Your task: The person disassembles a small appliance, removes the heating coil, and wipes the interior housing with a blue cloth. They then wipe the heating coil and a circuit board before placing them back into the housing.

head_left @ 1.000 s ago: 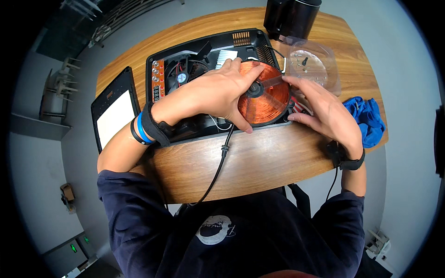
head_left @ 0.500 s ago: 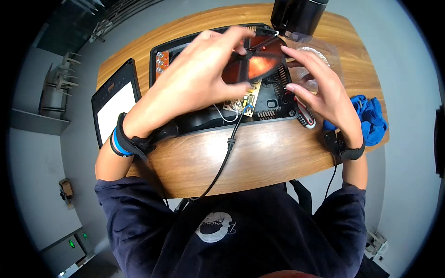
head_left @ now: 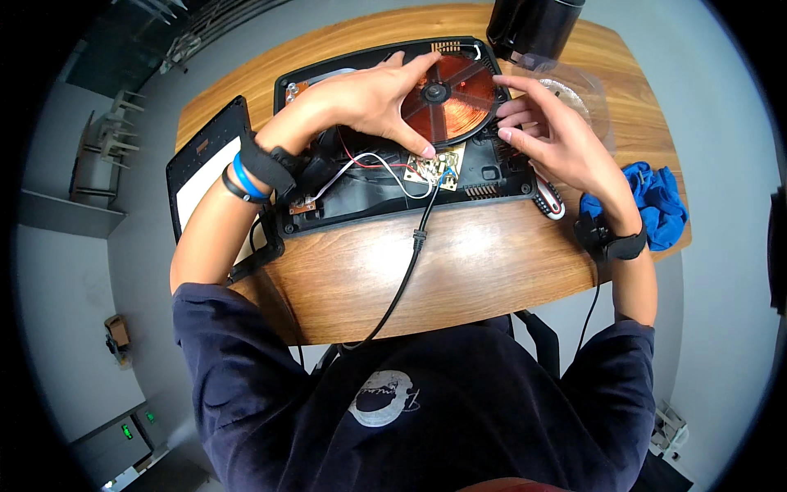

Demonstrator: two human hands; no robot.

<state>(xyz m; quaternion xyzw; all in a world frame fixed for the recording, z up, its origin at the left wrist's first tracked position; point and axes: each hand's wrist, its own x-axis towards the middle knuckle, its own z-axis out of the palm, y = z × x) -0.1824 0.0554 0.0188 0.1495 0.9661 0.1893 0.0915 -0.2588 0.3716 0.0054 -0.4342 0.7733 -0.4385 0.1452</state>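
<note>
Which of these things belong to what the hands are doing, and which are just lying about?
In use:
- coil, in the left hand
- casing
- circuit board
- cord
- panel, perhaps the casing's cover

Seemingly just lying about:
- blue cloth
- black container

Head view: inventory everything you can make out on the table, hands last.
coil disc: 1, copper, over casing
casing: 1, black, on table
circuit board: 1, yellowish, inside casing
orange board: count unclear, partly hidden, casing's left
wires: several, red/white, inside casing
power cord: 1, black, running toward wearer
flat panel: 1, black/white, left
handle: 1, red/white, beside casing
cloth: 1, blue, right
plastic tray: 1, clear, upper right
container: 1, black, far edge
table: 1, brown, centre
left hand: 1, bare, holding coil disc
right hand: 1, bare, beside coil disc
</note>
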